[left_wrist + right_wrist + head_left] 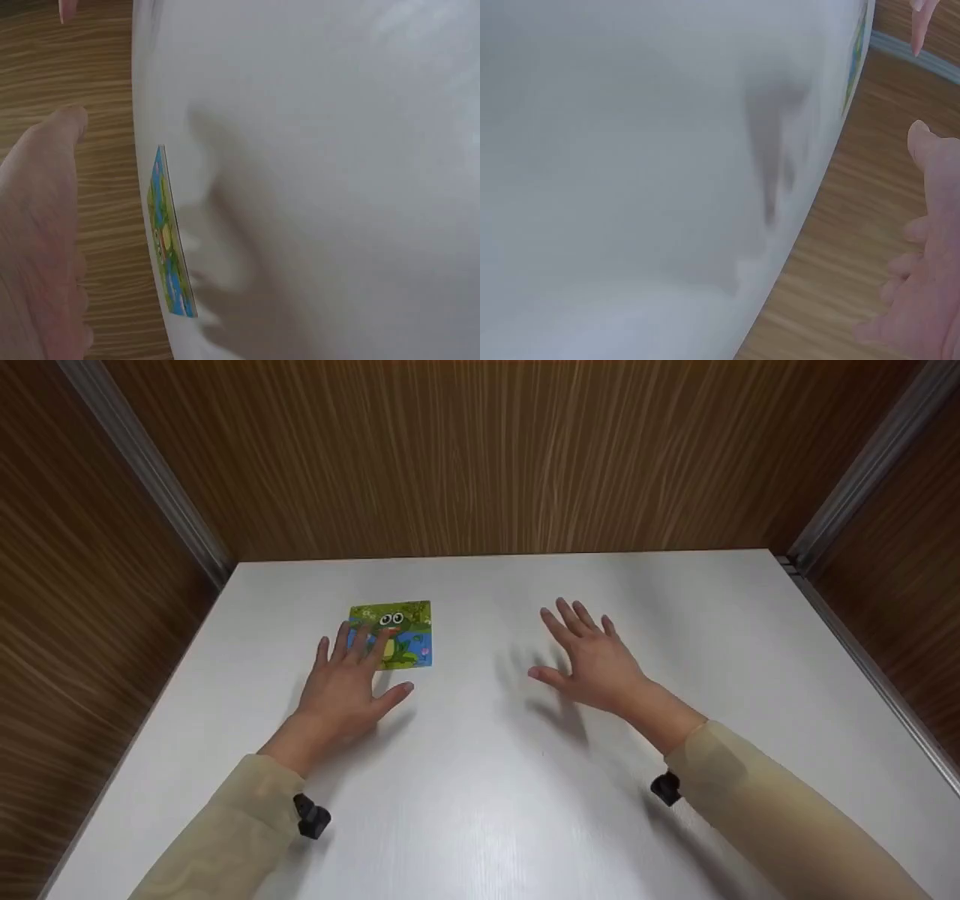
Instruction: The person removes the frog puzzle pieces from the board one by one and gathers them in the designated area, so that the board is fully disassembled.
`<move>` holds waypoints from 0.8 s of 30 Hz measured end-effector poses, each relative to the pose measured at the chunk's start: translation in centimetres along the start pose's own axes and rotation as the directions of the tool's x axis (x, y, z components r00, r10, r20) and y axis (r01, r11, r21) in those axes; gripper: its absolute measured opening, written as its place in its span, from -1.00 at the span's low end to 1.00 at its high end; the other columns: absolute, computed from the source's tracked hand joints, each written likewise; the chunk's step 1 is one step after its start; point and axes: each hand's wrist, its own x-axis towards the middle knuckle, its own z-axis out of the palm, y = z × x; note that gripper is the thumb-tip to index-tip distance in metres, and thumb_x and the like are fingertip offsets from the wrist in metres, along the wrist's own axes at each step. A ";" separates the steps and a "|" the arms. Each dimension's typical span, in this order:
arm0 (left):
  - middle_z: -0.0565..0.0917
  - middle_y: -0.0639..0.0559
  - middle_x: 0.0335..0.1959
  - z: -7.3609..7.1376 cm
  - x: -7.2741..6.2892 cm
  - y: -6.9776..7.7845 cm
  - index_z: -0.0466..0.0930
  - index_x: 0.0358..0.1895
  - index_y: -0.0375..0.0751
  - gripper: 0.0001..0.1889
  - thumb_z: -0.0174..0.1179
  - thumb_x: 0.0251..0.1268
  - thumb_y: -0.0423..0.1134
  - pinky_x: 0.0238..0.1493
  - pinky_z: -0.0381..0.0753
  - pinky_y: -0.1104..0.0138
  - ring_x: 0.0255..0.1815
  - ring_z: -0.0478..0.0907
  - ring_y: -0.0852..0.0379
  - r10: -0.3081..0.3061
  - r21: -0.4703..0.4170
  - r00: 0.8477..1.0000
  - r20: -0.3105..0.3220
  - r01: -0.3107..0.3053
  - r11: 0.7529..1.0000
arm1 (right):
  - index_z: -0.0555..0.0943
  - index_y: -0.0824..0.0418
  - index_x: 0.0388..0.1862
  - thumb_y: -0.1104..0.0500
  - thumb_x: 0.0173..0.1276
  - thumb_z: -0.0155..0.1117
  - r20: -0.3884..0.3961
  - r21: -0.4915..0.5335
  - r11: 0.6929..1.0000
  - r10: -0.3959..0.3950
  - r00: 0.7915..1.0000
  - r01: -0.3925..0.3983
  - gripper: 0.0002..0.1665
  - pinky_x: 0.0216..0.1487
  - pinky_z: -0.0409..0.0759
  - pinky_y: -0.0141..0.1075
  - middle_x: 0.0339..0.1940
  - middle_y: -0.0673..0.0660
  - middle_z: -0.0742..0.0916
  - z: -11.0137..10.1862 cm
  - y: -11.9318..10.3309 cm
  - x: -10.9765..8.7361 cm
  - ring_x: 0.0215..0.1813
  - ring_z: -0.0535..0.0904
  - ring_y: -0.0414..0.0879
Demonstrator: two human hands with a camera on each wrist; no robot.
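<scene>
A square picture board [409,649] with a cartoon green frog lies flat on the white table [465,780], left of the middle. My left hand [341,690] hovers with fingers spread, its fingertips overlapping the board's left part in the head view. The left wrist view shows the board [169,232] as a thin, flat piece on the tabletop, with the hand [41,225] held above the table and its shadow cast below. Over the table's right half, my right hand [604,671] is raised with fingers spread and holds nothing. In the right wrist view this hand [937,240] also appears free.
Brown wood-grain panels [480,457] stand behind the table and on both sides. Grey metal posts [142,457] mark the corners. A small black device [311,816] sits at the left cuff, another black device [666,787] at the right cuff.
</scene>
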 end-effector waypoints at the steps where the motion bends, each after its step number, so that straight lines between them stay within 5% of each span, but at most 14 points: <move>1: -0.06 -0.29 0.75 -0.1 0.0 -0.4 -0.11 0.77 -0.11 0.04 -0.20 0.50 0.54 0.65 -0.31 -0.26 0.75 -0.30 -0.32 -0.003 0.006 1.000 0.003 0.003 1.000 | 0.07 0.09 0.79 -0.44 0.52 0.18 0.003 0.005 1.000 -0.008 1.000 0.008 0.12 0.61 -0.02 0.37 0.77 0.23 0.08 0.0 -0.5 0.5 0.76 -0.04 0.21; 13: -0.02 -0.28 0.74 0.5 0.0 -4.6 -0.04 0.75 -0.15 -0.01 -0.10 0.55 0.45 0.67 -0.29 -0.18 0.75 -0.22 -0.29 0.029 -0.008 0.999 0.037 -0.028 1.000 | 0.14 0.04 0.77 -0.36 0.60 0.13 0.092 0.059 0.993 -0.107 0.990 0.101 -0.03 0.67 -0.01 0.20 0.78 0.12 0.10 2.2 -6.6 6.0 0.77 -0.06 0.08; 24: 0.06 -0.26 0.73 2.0 0.1 -6.0 0.07 0.71 -0.26 -0.05 -0.08 0.58 0.40 0.68 -0.12 -0.15 0.74 -0.11 -0.29 0.066 -0.010 0.994 0.084 -0.065 0.998 | 0.08 0.02 0.79 -0.34 0.66 0.01 0.247 0.042 0.987 -0.159 0.956 0.153 -0.08 0.68 -0.01 0.17 0.79 0.06 0.06 5.3 -9.3 9.1 0.78 -0.11 0.06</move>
